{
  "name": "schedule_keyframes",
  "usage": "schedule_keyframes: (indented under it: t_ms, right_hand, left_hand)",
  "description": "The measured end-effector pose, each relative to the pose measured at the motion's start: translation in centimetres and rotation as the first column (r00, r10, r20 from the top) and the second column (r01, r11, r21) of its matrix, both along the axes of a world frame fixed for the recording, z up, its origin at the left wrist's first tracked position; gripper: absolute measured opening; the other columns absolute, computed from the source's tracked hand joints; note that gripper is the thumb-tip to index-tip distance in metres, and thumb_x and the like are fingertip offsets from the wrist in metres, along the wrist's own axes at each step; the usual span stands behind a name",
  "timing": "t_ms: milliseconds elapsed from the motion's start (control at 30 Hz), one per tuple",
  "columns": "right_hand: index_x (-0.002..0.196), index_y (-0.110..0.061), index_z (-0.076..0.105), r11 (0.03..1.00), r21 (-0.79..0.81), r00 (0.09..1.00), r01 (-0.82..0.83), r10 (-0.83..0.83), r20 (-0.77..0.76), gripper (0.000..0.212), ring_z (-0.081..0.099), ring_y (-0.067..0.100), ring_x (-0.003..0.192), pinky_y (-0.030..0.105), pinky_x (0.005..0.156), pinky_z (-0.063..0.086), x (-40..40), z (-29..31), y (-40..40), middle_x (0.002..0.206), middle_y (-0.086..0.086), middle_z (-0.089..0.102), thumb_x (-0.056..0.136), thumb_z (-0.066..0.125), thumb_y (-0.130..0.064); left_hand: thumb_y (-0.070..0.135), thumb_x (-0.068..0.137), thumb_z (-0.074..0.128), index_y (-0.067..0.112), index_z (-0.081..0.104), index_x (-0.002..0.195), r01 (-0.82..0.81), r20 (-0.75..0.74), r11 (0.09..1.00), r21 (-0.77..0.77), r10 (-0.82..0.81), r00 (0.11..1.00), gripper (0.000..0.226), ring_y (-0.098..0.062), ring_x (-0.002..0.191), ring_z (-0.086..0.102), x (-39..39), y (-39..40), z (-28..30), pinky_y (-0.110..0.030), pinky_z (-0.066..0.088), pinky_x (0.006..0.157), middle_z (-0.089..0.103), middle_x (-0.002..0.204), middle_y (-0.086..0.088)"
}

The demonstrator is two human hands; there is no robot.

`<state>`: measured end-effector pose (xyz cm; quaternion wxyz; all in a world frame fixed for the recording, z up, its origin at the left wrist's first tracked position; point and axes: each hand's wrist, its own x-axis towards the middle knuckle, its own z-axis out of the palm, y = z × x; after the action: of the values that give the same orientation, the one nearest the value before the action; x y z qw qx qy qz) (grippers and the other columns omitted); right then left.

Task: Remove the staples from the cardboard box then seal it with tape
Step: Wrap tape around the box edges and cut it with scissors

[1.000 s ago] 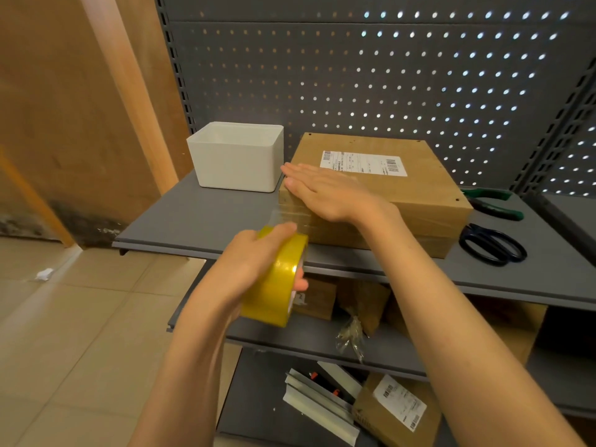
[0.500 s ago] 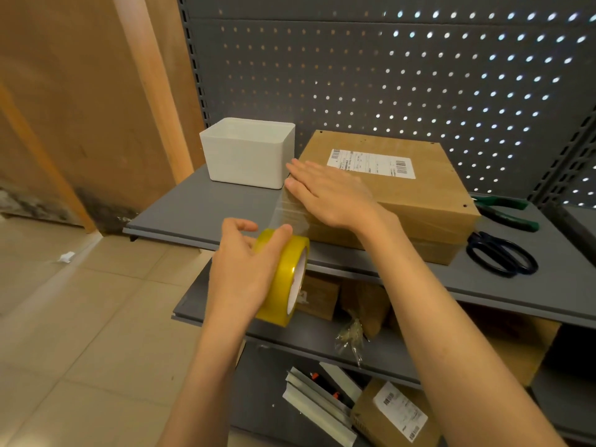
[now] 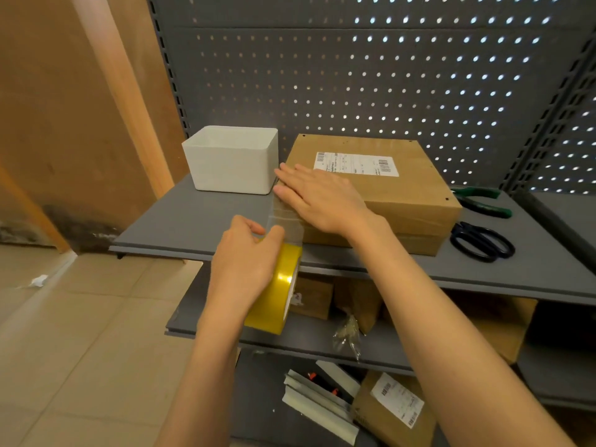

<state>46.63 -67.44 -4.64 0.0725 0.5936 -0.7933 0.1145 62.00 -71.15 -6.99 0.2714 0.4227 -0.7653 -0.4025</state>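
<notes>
My right hand (image 3: 322, 201) lies flat, fingers (image 3: 292, 175) spread, on the near-left corner of the cardboard box (image 3: 387, 191) on the grey shelf (image 3: 193, 227). At seven o'clock from it, my left hand (image 3: 245, 266) is curled around the yellow tape roll (image 3: 277, 295), its clear strip (image 3: 283, 221) stretched up to the box under my right fingers.

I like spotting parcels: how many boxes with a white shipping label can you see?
2. One labelled cardboard box sits on the upper shelf under the right hand; another labelled box lies at the bottom. Others may be hidden.
</notes>
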Motion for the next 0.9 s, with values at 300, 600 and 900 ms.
schedule_keyframes:
  t_ms: [300,600,900]
  right_hand:
    - [0.147,-0.029,0.023,0.998,0.044,0.996,0.046,-0.05,0.076,0.052,0.016,0.009,0.142,0.032,0.112,0.015,0.22,0.46,-0.05,0.155,-0.013,0.019,0.099,0.02,-0.049]
    - [0.147,-0.029,0.024,0.999,0.018,0.997,0.043,-0.045,0.065,0.052,0.016,0.009,0.142,0.032,0.112,0.015,0.37,0.32,0.19,0.155,-0.013,0.019,0.099,0.021,-0.049]
    - [0.147,-0.028,0.024,0.999,-0.006,0.998,0.032,-0.032,0.049,0.052,0.017,0.009,0.142,0.033,0.112,0.016,0.2,0.11,0.08,0.154,-0.013,0.02,0.099,0.02,-0.049]
  left_hand:
    - [0.029,0.089,0.056,0.018,0.054,0.099,-0.029,-0.015,0.988,-0.153,0.027,1.0,0.015,-0.013,0.078,0.047,0.32,0.75,0.43,-0.021,0.026,0.052,0.056,0.087,0.002]
    - [0.029,0.088,0.057,0.016,0.062,0.103,-0.054,-0.013,0.998,-0.037,0.054,0.998,0.02,-0.014,0.084,0.051,0.37,0.73,0.48,-0.027,0.033,0.067,0.061,0.093,0.001]
    - [0.025,0.089,0.057,0.017,0.066,0.101,-0.052,-0.067,0.999,0.013,0.052,0.996,0.017,-0.014,0.083,0.052,0.06,0.42,0.25,-0.028,0.035,0.068,0.059,0.088,0.003]
